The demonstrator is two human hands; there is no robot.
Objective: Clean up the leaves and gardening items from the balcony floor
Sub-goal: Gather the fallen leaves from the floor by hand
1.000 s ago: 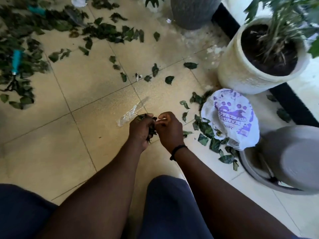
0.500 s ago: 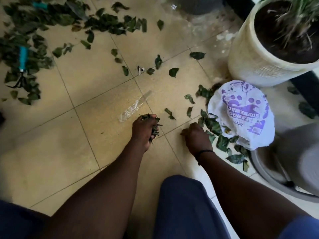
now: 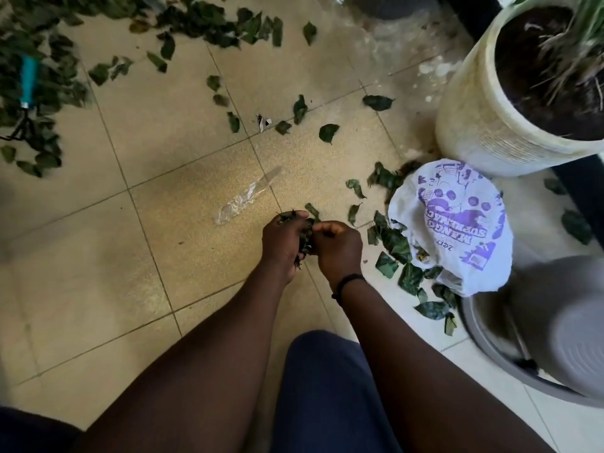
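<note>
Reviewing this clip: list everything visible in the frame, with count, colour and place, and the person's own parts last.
loose leaves: many, dark green, strewn over the floor, thickest at upper left
bunch of leaves: one, dark green, between the hands
plastic bag: one, white with purple print, right of the hands
clear plastic wrapper: one, on the tile above the hands
hand tool: one, teal handle, among leaves at far left
plant pot: one, cream, upper right, holding soil
basin: one, grey, lower right
floor: beige tiles
left hand: grips the bunch
right hand: fingers curled, pinching at the bunch; black wristband
</note>
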